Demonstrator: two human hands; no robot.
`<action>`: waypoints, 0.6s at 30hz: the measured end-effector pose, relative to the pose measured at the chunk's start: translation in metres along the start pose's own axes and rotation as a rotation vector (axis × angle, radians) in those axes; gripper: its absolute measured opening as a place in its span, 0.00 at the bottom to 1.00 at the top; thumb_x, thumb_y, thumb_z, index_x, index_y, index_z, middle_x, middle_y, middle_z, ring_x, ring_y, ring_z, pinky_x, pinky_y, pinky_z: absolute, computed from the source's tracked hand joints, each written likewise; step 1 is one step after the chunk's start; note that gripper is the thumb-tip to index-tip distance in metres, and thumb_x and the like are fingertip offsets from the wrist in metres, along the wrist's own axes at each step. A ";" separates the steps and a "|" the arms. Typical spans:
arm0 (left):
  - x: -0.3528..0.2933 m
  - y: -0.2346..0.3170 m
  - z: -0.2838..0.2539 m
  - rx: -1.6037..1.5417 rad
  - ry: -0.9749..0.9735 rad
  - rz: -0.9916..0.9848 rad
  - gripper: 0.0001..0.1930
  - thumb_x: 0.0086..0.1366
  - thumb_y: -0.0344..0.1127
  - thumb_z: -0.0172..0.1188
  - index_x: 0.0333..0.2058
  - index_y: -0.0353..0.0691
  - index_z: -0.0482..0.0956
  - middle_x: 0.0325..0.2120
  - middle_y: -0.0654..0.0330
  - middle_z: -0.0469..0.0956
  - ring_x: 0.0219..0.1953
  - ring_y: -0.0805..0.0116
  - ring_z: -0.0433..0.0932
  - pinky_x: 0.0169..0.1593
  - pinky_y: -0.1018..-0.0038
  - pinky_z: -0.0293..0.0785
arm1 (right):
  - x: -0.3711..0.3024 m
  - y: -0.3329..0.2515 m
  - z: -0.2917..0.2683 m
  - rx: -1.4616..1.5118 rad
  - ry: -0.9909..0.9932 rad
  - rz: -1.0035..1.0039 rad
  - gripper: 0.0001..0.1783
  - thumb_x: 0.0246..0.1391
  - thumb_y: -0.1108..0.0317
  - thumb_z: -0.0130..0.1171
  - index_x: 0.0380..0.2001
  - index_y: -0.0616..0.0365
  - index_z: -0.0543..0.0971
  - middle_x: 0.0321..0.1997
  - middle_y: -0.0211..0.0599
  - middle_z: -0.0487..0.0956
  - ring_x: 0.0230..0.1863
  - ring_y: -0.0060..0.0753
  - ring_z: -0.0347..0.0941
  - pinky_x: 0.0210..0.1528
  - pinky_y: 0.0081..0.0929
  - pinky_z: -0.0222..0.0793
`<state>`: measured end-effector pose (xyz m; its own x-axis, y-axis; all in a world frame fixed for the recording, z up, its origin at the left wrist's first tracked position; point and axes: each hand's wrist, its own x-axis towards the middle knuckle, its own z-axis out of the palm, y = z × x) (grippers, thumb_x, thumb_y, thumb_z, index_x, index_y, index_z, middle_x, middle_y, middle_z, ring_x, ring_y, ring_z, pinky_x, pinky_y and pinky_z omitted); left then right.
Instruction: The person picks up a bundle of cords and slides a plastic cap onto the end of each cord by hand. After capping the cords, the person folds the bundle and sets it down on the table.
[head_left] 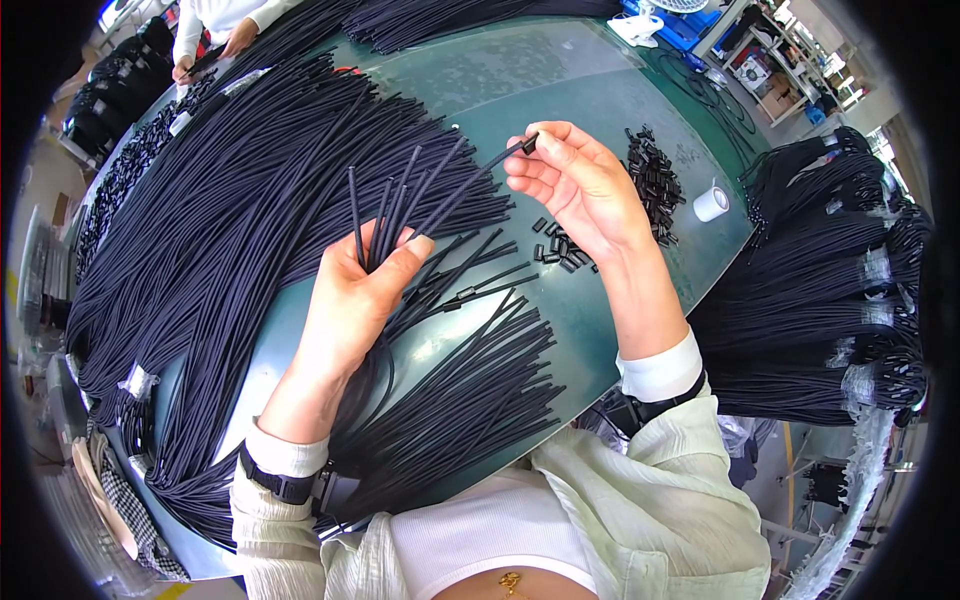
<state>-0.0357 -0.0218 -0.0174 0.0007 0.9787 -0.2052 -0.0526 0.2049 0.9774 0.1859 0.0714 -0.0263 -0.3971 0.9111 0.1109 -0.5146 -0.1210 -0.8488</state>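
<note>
My left hand (350, 300) is closed round several thin black cords (403, 205), whose ends fan out above the fingers. One of them slants up to my right hand (590, 190). There the thumb and forefinger pinch a small black sleeve (530, 145) at that cord's tip; how far the cord sits inside it I cannot tell. Under and beside my left hand lie a large spread of black cords (250, 180) and a smaller bundle (480, 380). A few cords between them carry black sleeves (460, 297). Loose black sleeves (655, 185) lie in a heap beyond my right wrist.
A white roll (711, 204) stands on the green table (500, 75) near its right edge. Tied bundles of black cords (800, 320) lie off to the right. At the far left another person's hands (240, 38) work over cords. A white fan (638, 27) stands at the back.
</note>
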 end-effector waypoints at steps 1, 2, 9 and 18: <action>0.000 0.000 0.001 0.013 0.002 0.002 0.06 0.60 0.34 0.62 0.28 0.42 0.74 0.15 0.77 0.64 0.15 0.88 0.56 0.19 0.85 0.49 | -0.001 0.000 0.000 0.038 -0.006 -0.004 0.10 0.58 0.68 0.54 0.41 0.61 0.74 0.39 0.39 0.79 0.39 0.29 0.77 0.45 0.28 0.75; -0.001 0.001 0.002 0.025 0.004 0.005 0.06 0.59 0.34 0.62 0.29 0.42 0.74 0.14 0.76 0.63 0.14 0.87 0.55 0.18 0.85 0.49 | -0.001 0.000 0.001 0.038 -0.008 -0.003 0.10 0.58 0.68 0.54 0.41 0.61 0.74 0.39 0.39 0.79 0.39 0.29 0.77 0.45 0.28 0.75; -0.002 0.001 0.001 0.013 0.028 0.012 0.07 0.59 0.34 0.62 0.30 0.41 0.74 0.13 0.76 0.62 0.13 0.86 0.55 0.18 0.84 0.49 | -0.015 0.023 0.012 0.012 -0.023 0.057 0.08 0.59 0.69 0.53 0.40 0.60 0.74 0.38 0.37 0.78 0.37 0.29 0.77 0.43 0.28 0.76; -0.005 0.000 0.001 0.044 -0.013 0.034 0.06 0.59 0.33 0.63 0.28 0.38 0.76 0.20 0.74 0.71 0.23 0.88 0.64 0.27 0.87 0.59 | -0.022 0.031 0.024 -0.047 0.004 0.045 0.08 0.57 0.71 0.55 0.39 0.62 0.74 0.34 0.36 0.78 0.36 0.29 0.78 0.41 0.29 0.76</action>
<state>-0.0342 -0.0264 -0.0163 0.0124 0.9851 -0.1718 -0.0091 0.1719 0.9851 0.1605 0.0383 -0.0424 -0.4157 0.9068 0.0697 -0.4600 -0.1435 -0.8762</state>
